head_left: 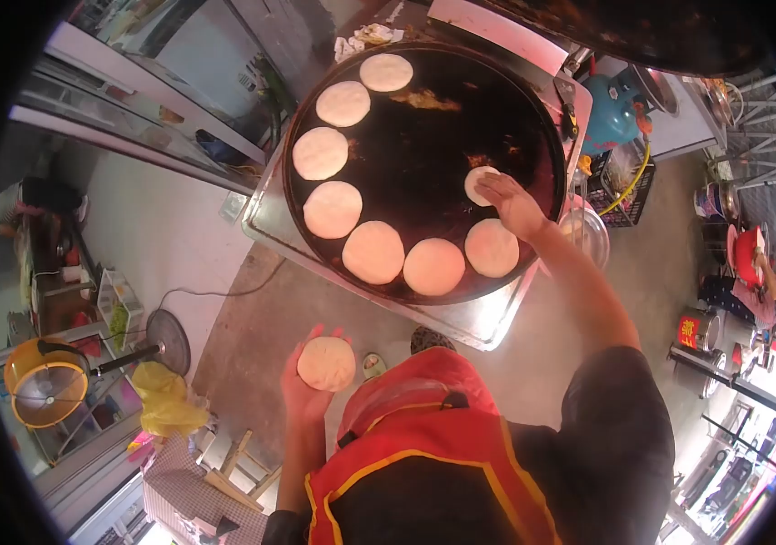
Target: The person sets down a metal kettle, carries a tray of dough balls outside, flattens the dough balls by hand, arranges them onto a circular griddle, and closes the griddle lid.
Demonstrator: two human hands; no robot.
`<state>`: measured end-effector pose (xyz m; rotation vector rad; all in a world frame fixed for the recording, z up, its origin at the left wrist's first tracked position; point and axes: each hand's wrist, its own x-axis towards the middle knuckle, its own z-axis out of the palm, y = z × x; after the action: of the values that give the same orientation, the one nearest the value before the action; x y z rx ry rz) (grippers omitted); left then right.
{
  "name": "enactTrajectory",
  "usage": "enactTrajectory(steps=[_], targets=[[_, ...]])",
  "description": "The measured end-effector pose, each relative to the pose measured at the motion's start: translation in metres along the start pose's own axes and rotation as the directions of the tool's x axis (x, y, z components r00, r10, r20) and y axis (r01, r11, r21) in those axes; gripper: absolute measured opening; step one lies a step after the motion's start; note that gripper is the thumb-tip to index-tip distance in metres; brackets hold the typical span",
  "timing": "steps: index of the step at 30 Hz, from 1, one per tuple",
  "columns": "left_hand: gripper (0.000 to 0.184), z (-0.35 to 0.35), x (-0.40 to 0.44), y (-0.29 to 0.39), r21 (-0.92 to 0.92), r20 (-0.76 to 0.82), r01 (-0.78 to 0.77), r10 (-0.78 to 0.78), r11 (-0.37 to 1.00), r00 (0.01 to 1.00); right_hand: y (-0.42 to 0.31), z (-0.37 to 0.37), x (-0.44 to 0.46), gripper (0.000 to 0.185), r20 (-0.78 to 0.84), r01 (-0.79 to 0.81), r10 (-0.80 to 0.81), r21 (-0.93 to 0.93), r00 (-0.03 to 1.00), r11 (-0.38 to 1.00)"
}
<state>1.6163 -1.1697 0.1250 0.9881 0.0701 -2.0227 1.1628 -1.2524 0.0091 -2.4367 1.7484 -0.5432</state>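
On my left hand rests a flat round of dough, held up off the griddle with the fingers behind it. My right hand reaches over the griddle, fingers stretched out onto a smaller dough round and covering its right part. Whether it grips or only presses that round I cannot tell for sure; the fingers look flat. The big dark griddle carries several pale dough rounds in a curve along its left and near edge. Another dough round lies just below my right hand.
A metal stand surrounds the griddle, and a dark raised lid hangs beyond it. Right of it are a knife-like tool, a teal gas cylinder and a black crate. A yellow fan stands left. Another person is at far right.
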Motion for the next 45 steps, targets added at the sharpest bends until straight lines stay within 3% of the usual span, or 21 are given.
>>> enactTrajectory(steps=[2, 6, 9, 13, 17, 23, 26, 29, 32, 35, 39, 43, 44, 45], targets=[[0.051, 0.003, 0.007, -0.001, 0.021, 0.020, 0.016, -0.017, 1.000, 1.000, 0.001, -0.012, -0.017, 0.054, 0.034, -0.054, 0.055, -0.032, 0.998, 0.998], [0.052, 0.004, 0.019, 0.001, 0.052, 0.084, 0.053, -0.057, 0.997, 0.995, -0.007, -0.022, -0.026, 0.050, -0.033, -0.226, 0.235, 0.179, 0.971, 0.958], [0.052, 0.010, 0.022, 0.003, 0.077, 0.087, 0.077, -0.084, 0.994, 0.993, -0.015, 0.001, -0.005, 0.050, -0.203, -0.375, 0.377, 0.051, 0.904, 0.926], [0.052, 0.013, 0.021, 0.005, 0.088, 0.077, 0.084, -0.091, 0.993, 0.993, -0.014, 0.027, 0.008, 0.053, -0.159, -0.308, 0.280, -0.192, 0.947, 0.932], [0.052, 0.019, 0.015, 0.005, 0.109, 0.074, 0.053, -0.061, 0.993, 0.995, -0.011, 0.037, 0.009, 0.053, -0.202, -0.381, 0.337, -0.250, 0.920, 0.890], [0.053, 0.020, 0.014, 0.004, 0.118, 0.114, 0.058, -0.072, 0.991, 0.991, -0.022, 0.021, 0.006, 0.055, -0.237, -0.398, 0.349, -0.207, 0.906, 0.893], [0.053, 0.021, 0.015, 0.006, 0.133, 0.103, 0.044, -0.058, 0.990, 0.993, -0.023, 0.032, -0.003, 0.058, -0.152, -0.278, 0.254, -0.167, 0.955, 0.946], [0.053, 0.023, 0.014, 0.005, 0.145, 0.105, 0.034, -0.049, 0.989, 0.993, -0.018, 0.033, -0.002, 0.061, -0.183, -0.242, 0.211, -0.169, 0.960, 0.955], [0.052, 0.025, 0.013, 0.001, 0.137, 0.095, 0.029, -0.042, 0.990, 0.995, -0.024, 0.019, -0.003, 0.064, -0.166, -0.348, 0.331, -0.087, 0.929, 0.933], [0.050, 0.019, 0.014, 0.000, 0.147, 0.101, 0.022, -0.037, 0.989, 0.994, -0.013, 0.031, -0.013, 0.066, -0.251, -0.334, 0.290, -0.153, 0.923, 0.930], [0.049, 0.035, 0.017, -0.003, 0.102, 0.105, 0.039, -0.050, 0.994, 0.993, 0.002, 0.040, -0.025, 0.066, -0.253, -0.406, 0.352, -0.209, 0.901, 0.890], [0.050, 0.054, 0.033, -0.011, 0.110, 0.160, 0.062, -0.079, 0.992, 0.984, -0.028, 0.013, -0.024, 0.064, -0.215, -0.460, 0.411, -0.287, 0.886, 0.840], [0.050, 0.060, 0.039, -0.013, 0.124, 0.204, 0.064, -0.088, 0.990, 0.975, -0.044, 0.004, -0.015, 0.065, -0.296, -0.475, 0.401, -0.247, 0.867, 0.844], [0.051, 0.068, 0.045, -0.016, 0.138, 0.247, 0.065, -0.098, 0.988, 0.964, -0.064, -0.008, -0.006, 0.065, -0.236, -0.444, 0.438, 0.029, 0.867, 0.895]])
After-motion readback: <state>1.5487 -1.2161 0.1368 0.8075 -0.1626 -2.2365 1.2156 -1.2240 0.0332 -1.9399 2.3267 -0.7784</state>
